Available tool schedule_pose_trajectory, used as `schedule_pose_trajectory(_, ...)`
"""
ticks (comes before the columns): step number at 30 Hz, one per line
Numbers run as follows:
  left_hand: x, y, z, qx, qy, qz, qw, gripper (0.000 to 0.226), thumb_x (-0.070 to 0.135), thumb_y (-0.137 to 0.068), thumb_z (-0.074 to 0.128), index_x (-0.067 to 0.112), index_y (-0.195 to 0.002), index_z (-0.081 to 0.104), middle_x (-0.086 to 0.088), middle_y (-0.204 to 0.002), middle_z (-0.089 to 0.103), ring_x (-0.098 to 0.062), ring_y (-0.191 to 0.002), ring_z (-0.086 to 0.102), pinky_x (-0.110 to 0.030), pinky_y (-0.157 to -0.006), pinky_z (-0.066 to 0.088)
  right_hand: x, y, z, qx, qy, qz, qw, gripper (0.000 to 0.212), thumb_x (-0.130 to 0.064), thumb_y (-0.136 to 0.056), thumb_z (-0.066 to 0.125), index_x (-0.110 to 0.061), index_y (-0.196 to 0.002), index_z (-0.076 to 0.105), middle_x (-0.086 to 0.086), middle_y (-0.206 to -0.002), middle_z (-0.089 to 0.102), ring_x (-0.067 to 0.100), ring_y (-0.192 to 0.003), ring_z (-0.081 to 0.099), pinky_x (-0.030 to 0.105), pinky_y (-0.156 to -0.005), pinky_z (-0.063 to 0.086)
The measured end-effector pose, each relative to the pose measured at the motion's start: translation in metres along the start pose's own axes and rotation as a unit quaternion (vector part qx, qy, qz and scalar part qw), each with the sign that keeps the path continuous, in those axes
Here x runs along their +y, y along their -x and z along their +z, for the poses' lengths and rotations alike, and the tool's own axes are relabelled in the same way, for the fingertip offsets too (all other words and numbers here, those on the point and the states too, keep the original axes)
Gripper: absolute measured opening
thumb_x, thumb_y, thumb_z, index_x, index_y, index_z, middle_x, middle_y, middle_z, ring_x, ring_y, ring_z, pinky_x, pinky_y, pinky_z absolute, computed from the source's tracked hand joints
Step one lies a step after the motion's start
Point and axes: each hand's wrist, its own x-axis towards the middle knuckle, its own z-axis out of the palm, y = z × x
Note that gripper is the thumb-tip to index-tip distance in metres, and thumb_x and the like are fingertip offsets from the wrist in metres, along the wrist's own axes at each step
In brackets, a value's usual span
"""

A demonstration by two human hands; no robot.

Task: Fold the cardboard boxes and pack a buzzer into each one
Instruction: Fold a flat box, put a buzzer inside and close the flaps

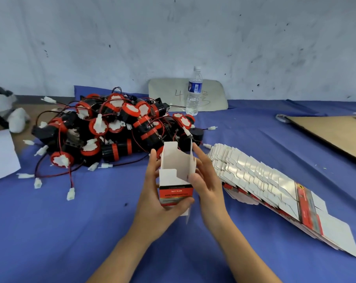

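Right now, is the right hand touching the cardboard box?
Touching. Head view: the right hand pinches a flap of the cardboard box; the left hand grips it.

- Box (176, 176) — thin white card, matt inside; the printed red and black band looks smoother.
- Flat boxes (260, 178) — the same card, with glossy coated faces that catch the light.
- Buzzers (115, 129) — shiny black and red plastic, with white plastic plugs on thin coated wires.
- Cloth (71, 231) — blue fabric, matt and creased.
- Bottle (194, 94) — clear glossy plastic.
- Board (336, 133) — brown cardboard, matt.
- Wall (173, 37) — pale, rough, scuffed.
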Motion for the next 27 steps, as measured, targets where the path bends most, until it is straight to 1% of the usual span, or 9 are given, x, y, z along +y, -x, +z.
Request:
schedule_pose_trajectory(4,-0.001,0.0,0.0,0.006,-0.017,0.007,1.0,0.11,0.031,-0.067,0.083,0.047,-0.149,0.011,0.013,-0.149,0.04,-0.01,-0.132,0.047,-0.024,-0.095,0.049,-0.001,0.001,-0.002,-0.007,0.068,-0.024,0.997,0.049,-0.042,-0.077,0.062,-0.031,-0.124,0.061,-0.002,-0.13,0.058,0.018,-0.121,0.055,0.032,-0.095,0.047)
schedule_pose_trajectory(7,-0.002,-0.001,-0.002,-0.002,-0.025,0.002,1.0,0.11,0.034,-0.067,0.085,0.041,-0.151,0.014,0.005,-0.148,0.043,-0.015,-0.132,0.048,-0.027,-0.095,0.05,0.0,0.002,-0.004,-0.029,0.126,-0.045,0.991,0.042,-0.041,-0.079,0.061,-0.03,-0.12,0.064,-0.016,-0.137,0.05,0.02,-0.129,0.048,0.028,-0.097,0.046)
schedule_pose_trajectory(11,-0.005,-0.001,-0.005,-0.015,-0.034,-0.005,0.999,0.117,0.034,-0.063,0.088,0.044,-0.151,0.011,0.004,-0.148,0.043,-0.014,-0.13,0.05,-0.026,-0.093,0.052,0.001,0.003,-0.005,-0.049,0.151,-0.059,0.986,0.037,-0.038,-0.085,0.059,-0.015,-0.112,0.069,-0.009,-0.131,0.058,0.02,-0.127,0.051,0.039,-0.096,0.048)
schedule_pose_trajectory(13,-0.007,-0.001,-0.006,-0.018,-0.032,-0.013,0.999,0.12,0.036,-0.061,0.09,0.046,-0.151,0.01,0.002,-0.145,0.046,-0.017,-0.127,0.053,-0.031,-0.091,0.054,0.003,0.003,-0.005,-0.049,0.169,-0.074,0.982,0.035,-0.037,-0.087,0.055,-0.01,-0.102,0.071,-0.005,-0.13,0.059,0.022,-0.123,0.053,0.043,-0.095,0.048)
schedule_pose_trajectory(18,-0.009,0.0,-0.006,-0.032,-0.056,-0.012,0.998,0.117,0.054,-0.062,0.085,0.045,-0.151,0.009,-0.002,-0.142,0.048,-0.026,-0.122,0.055,-0.038,-0.092,0.054,0.001,0.003,-0.006,-0.047,0.196,-0.103,0.974,0.038,-0.045,-0.081,0.059,-0.009,-0.092,0.067,-0.002,-0.134,0.055,0.019,-0.126,0.05,0.03,-0.099,0.044)
schedule_pose_trajectory(20,-0.008,0.0,-0.006,-0.046,-0.066,0.001,0.997,0.112,0.055,-0.065,0.082,0.05,-0.149,0.007,-0.001,-0.145,0.045,-0.025,-0.127,0.052,-0.04,-0.096,0.052,-0.001,0.004,-0.007,-0.039,0.187,-0.102,0.976,0.032,-0.041,-0.078,0.065,-0.012,-0.091,0.065,-0.005,-0.132,0.056,0.019,-0.125,0.052,0.032,-0.099,0.044)
schedule_pose_trajectory(23,-0.007,0.002,-0.003,-0.061,-0.071,0.018,0.996,0.109,0.044,-0.071,0.077,0.05,-0.149,0.002,0.002,-0.146,0.042,-0.019,-0.129,0.05,-0.036,-0.096,0.052,-0.004,0.005,-0.006,-0.023,0.168,-0.084,0.982,0.029,-0.034,-0.079,0.065,-0.017,-0.102,0.061,-0.005,-0.12,0.059,0.022,-0.116,0.056,0.039,-0.093,0.049)
schedule_pose_trajectory(25,-0.006,0.003,-0.002,-0.062,-0.074,0.026,0.995,0.105,0.046,-0.074,0.073,0.056,-0.146,-0.003,0.002,-0.146,0.041,-0.019,-0.127,0.052,-0.037,-0.093,0.053,-0.006,0.006,-0.005,-0.024,0.166,-0.076,0.983,0.043,-0.032,-0.08,0.06,-0.023,-0.122,0.057,-0.005,-0.118,0.058,0.022,-0.114,0.056,0.034,-0.093,0.049)
schedule_pose_trajectory(27,-0.006,0.005,-0.001,-0.059,-0.076,0.028,0.995,0.101,0.049,-0.076,0.07,0.06,-0.144,-0.004,0.001,-0.146,0.04,-0.021,-0.128,0.051,-0.041,-0.092,0.054,-0.008,0.005,-0.005,-0.036,0.19,-0.084,0.978,0.051,-0.033,-0.081,0.056,-0.021,-0.131,0.057,-0.004,-0.118,0.055,0.02,-0.116,0.053,0.025,-0.095,0.045)
